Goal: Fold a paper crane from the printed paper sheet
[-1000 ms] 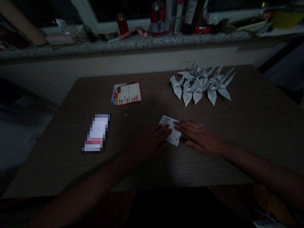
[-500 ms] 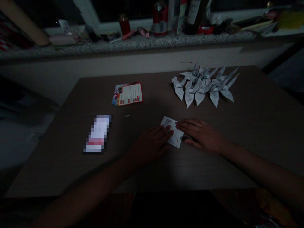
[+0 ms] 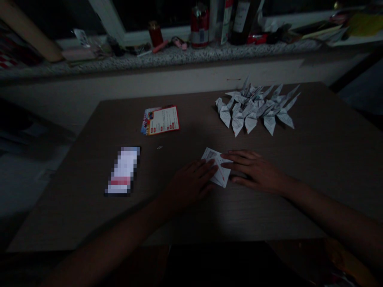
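A small folded square of printed white paper (image 3: 220, 173) lies flat on the table, one corner toward me. My left hand (image 3: 191, 179) rests on its left side, fingers stretched out over the paper. From the right, my right hand (image 3: 251, 169) lays its extended fingertips on the upper right edge. Both hands are open and press the sheet flat rather than gripping it. Beyond the paper, toward the back right, stand several folded paper cranes (image 3: 254, 107) made of similar printed paper, crowded together with wings and tails pointing up.
On the brown table (image 3: 89, 215) a lit phone (image 3: 123, 171) lies at the left, its screen blurred. Behind it is a small stack of printed cards (image 3: 163, 120). A granite sill (image 3: 167, 56) along the window holds a red can (image 3: 199, 26), a dark bottle (image 3: 241, 20) and clutter.
The right fingers have spread slightly apart on the paper. Otherwise the hands and paper stay in place, and the whole view has shifted very slightly.
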Demonstrator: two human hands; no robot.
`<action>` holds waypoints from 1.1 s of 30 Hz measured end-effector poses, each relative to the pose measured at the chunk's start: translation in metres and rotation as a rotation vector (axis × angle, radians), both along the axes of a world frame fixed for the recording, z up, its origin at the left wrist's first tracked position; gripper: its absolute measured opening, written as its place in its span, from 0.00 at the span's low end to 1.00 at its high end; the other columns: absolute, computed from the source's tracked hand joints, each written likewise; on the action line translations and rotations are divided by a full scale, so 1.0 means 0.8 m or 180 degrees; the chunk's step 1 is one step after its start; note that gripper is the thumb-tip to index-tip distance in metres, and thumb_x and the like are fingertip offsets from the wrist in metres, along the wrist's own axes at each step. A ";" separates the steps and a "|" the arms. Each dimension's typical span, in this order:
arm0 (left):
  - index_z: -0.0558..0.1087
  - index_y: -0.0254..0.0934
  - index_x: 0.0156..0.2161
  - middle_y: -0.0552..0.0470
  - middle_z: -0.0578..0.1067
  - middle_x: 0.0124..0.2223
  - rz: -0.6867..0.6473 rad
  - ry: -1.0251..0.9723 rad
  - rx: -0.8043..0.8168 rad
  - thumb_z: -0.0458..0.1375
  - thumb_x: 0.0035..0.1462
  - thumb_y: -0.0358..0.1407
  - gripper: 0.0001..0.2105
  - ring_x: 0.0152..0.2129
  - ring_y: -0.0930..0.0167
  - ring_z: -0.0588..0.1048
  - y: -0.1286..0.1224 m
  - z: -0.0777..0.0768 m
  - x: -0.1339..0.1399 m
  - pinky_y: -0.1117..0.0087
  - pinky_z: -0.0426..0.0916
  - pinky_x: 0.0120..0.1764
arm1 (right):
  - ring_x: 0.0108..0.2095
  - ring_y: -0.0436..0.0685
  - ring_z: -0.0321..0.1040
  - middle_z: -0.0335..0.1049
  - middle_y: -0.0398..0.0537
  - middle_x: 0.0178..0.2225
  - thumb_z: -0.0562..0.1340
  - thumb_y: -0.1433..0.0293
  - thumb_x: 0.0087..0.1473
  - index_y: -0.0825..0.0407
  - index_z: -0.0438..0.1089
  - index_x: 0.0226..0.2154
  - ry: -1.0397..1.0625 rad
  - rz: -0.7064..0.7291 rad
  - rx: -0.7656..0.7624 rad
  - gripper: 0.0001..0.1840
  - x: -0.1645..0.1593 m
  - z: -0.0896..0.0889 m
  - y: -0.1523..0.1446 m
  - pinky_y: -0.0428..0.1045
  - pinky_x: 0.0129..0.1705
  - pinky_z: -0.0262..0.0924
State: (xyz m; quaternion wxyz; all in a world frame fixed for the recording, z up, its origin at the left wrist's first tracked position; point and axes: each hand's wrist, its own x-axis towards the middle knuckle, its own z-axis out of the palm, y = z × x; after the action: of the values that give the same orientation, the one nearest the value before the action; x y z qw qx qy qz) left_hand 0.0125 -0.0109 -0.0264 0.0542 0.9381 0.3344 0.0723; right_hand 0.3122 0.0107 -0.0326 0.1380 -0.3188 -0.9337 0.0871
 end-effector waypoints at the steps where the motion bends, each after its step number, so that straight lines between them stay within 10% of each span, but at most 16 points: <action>1: 0.59 0.40 0.71 0.48 0.60 0.73 0.0002 -0.0001 -0.0007 0.48 0.74 0.47 0.26 0.67 0.59 0.63 0.000 0.000 0.000 0.54 0.61 0.66 | 0.69 0.68 0.56 0.60 0.49 0.70 0.62 0.59 0.67 0.44 0.67 0.64 0.0009 0.0013 -0.0010 0.25 0.000 0.000 0.001 0.68 0.63 0.59; 20: 0.66 0.36 0.66 0.43 0.62 0.71 0.0115 -0.0039 0.0041 0.48 0.73 0.48 0.25 0.69 0.58 0.60 0.007 0.008 0.001 0.52 0.54 0.69 | 0.67 0.66 0.59 0.69 0.51 0.64 0.61 0.64 0.67 0.44 0.65 0.65 0.0484 0.0057 -0.0186 0.26 -0.004 -0.005 -0.005 0.68 0.64 0.60; 33: 0.70 0.32 0.61 0.42 0.75 0.60 0.0252 -0.0172 -0.0034 0.52 0.73 0.39 0.18 0.55 0.60 0.74 0.015 0.007 -0.002 0.57 0.71 0.57 | 0.62 0.65 0.67 0.70 0.55 0.62 0.62 0.66 0.66 0.43 0.68 0.63 0.0814 -0.0124 -0.0393 0.23 -0.020 -0.001 -0.004 0.64 0.60 0.67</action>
State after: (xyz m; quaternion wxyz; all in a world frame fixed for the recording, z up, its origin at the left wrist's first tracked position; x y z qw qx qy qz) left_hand 0.0107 0.0013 -0.0210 0.0652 0.9215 0.3700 0.0979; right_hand 0.2959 0.0078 -0.0333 0.2376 -0.3310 -0.8950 0.1815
